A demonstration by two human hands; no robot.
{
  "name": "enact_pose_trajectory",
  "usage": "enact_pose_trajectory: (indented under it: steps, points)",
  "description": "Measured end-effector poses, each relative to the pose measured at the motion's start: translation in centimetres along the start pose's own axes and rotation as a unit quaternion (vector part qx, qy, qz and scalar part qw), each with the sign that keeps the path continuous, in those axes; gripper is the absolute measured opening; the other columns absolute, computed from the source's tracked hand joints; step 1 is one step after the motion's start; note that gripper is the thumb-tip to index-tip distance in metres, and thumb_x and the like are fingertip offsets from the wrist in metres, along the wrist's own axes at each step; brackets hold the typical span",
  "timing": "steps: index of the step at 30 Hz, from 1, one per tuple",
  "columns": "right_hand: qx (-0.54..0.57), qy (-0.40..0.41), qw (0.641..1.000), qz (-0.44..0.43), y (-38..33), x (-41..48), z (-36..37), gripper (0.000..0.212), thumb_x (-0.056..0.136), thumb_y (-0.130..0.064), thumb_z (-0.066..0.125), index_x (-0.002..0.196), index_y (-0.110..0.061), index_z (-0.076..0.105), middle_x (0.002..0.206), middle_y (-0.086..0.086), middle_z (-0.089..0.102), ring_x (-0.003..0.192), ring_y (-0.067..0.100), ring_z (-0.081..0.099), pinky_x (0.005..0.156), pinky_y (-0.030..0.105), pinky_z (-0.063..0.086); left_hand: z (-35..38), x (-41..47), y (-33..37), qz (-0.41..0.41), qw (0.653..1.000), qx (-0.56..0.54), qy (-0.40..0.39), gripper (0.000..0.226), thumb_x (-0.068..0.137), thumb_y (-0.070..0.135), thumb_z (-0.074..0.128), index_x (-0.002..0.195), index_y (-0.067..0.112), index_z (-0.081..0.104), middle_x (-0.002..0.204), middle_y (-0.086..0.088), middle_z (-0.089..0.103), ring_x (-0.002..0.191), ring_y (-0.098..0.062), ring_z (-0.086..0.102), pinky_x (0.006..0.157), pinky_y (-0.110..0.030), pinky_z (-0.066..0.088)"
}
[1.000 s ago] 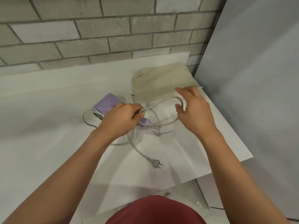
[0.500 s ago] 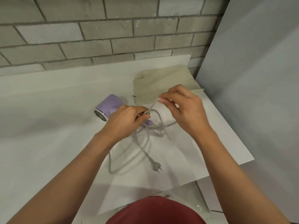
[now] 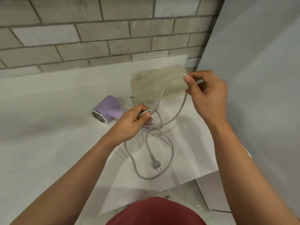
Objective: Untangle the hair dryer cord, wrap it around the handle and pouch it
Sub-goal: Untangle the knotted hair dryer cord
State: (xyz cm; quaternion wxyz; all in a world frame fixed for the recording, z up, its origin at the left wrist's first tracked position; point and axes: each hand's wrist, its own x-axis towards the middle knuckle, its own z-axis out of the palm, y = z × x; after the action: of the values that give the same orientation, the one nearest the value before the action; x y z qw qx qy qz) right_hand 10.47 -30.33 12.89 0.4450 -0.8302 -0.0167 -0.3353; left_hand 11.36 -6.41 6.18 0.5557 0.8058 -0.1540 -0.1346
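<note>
Now right hand [image 3: 209, 98] pinches smooth looped cord [image 3: 173, 150].

Soft even light, faint shadows (sharpest centrally), wide-angle bending at the edges.

- No text, labels, brands or numbers can be read anywhere.
- hair dryer [image 3: 108, 105]: plain lilac body, no marking legible.
- cord [image 3: 173, 151]: any print too small to tell.
- pouch [image 3: 150, 82]: plain beige, nothing legible.
</note>
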Motion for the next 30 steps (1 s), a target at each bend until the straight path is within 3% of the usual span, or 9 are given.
enact_pose_trajectory:
  steps: [4, 7, 11, 14, 19, 23, 26, 28, 30]
  points:
    - [-0.172, -0.066, 0.979, 0.085, 1.6, -0.2, -0.9, 0.022, 0.102, -0.023, 0.064, 0.121, -0.019, 0.075, 0.120, -0.001, 0.068, 0.084, 0.023, 0.072, 0.091, 0.043, 0.057, 0.2, 0.0, -0.1, -0.005, 1.000, -0.016, 0.013, 0.011, 0.107, 0.023, 0.054, 0.106, 0.013, 0.059, 0.095, -0.003, 0.075, 0.086, -0.019, 0.075, 0.088, -0.041, 0.060]
    - [-0.221, -0.124, 0.967, -0.003, 0.6, -1.6, -0.1, 0.058, 0.093, 0.001, 0.060, 0.148, -0.015, 0.057, 0.145, 0.009, 0.051, 0.099, 0.031, 0.066, 0.092, 0.045, 0.056, 0.4, 0.0, 0.0, -0.009, 0.999, -0.002, 0.036, 0.007, 0.106, 0.024, 0.055, 0.109, 0.018, 0.055, 0.095, -0.001, 0.076, 0.081, -0.017, 0.078, 0.074, -0.030, 0.058]
    - [-0.211, -0.266, 0.916, -0.215, -1.0, -3.4, 2.0, 0.054, 0.086, 0.005, 0.065, 0.136, -0.012, 0.068, 0.132, 0.009, 0.065, 0.109, 0.034, 0.062, 0.079, 0.044, 0.058, 0.5, 0.2, 0.3, -0.015, 0.999, -0.035, 0.037, 0.007, 0.105, 0.022, 0.058, 0.106, 0.016, 0.059, 0.092, -0.002, 0.076, 0.078, -0.022, 0.078, 0.061, -0.021, 0.057]
    - [-0.257, -0.322, 0.885, -0.216, -0.7, -4.1, 3.5, 0.035, 0.097, -0.017, 0.069, 0.132, -0.017, 0.071, 0.112, 0.002, 0.070, 0.105, 0.027, 0.058, 0.074, 0.036, 0.051, 0.1, 0.2, 0.3, -0.010, 0.998, -0.053, 0.032, 0.007, 0.105, 0.024, 0.059, 0.107, 0.017, 0.061, 0.093, -0.002, 0.077, 0.079, -0.026, 0.078, 0.065, -0.034, 0.064]
    - [-0.212, -0.244, 0.929, -0.182, 0.7, -3.5, 3.2, 0.019, 0.101, -0.028, 0.069, 0.109, -0.016, 0.081, 0.099, 0.003, 0.070, 0.094, 0.028, 0.064, 0.068, 0.044, 0.056, -0.5, -0.3, -0.4, -0.011, 0.998, -0.050, 0.040, 0.021, 0.106, 0.034, 0.056, 0.104, 0.016, 0.066, 0.103, 0.003, 0.077, 0.084, -0.023, 0.078, 0.065, -0.028, 0.062]
    - [-0.102, -0.095, 0.984, -0.108, 1.2, -2.0, 2.5, 0.013, 0.097, -0.024, 0.077, 0.103, -0.014, 0.083, 0.092, 0.000, 0.072, 0.067, 0.010, 0.060, 0.069, 0.029, 0.055, -1.0, -0.6, -0.5, -0.003, 0.998, -0.038, 0.049, 0.023, 0.106, 0.038, 0.055, 0.104, 0.022, 0.072, 0.097, 0.004, 0.075, 0.080, -0.024, 0.074, 0.068, -0.044, 0.065]
    - [-0.051, -0.018, 0.997, -0.059, 1.0, -1.1, 2.3, 0.012, 0.096, -0.027, 0.076, 0.100, -0.018, 0.083, 0.090, -0.008, 0.070, 0.068, -0.002, 0.058, 0.071, 0.013, 0.047, -1.0, -0.8, -0.1, -0.003, 0.999, -0.036, 0.038, 0.021, 0.104, 0.037, 0.060, 0.100, 0.023, 0.074, 0.088, 0.001, 0.074, 0.079, -0.030, 0.075, 0.067, -0.041, 0.065]
    - [-0.044, -0.009, 0.999, -0.024, 1.1, -0.8, 2.1, 0.014, 0.097, -0.032, 0.074, 0.101, -0.022, 0.082, 0.092, -0.014, 0.068, 0.071, -0.002, 0.060, 0.073, 0.010, 0.046, -1.0, -0.7, 0.1, -0.002, 0.998, -0.052, 0.029, 0.021, 0.104, 0.033, 0.060, 0.097, 0.019, 0.073, 0.084, -0.006, 0.071, 0.080, -0.032, 0.075, 0.065, -0.037, 0.064]
    - [-0.089, -0.042, 0.995, -0.007, 1.4, -0.7, 1.9, 0.015, 0.098, -0.030, 0.072, 0.106, -0.021, 0.082, 0.098, -0.010, 0.071, 0.071, 0.003, 0.059, 0.078, 0.022, 0.053, -1.0, -0.5, 0.1, -0.002, 0.998, -0.060, 0.036, 0.022, 0.104, 0.030, 0.060, 0.094, 0.014, 0.072, 0.081, -0.010, 0.069, 0.077, -0.034, 0.075, 0.063, -0.035, 0.063]
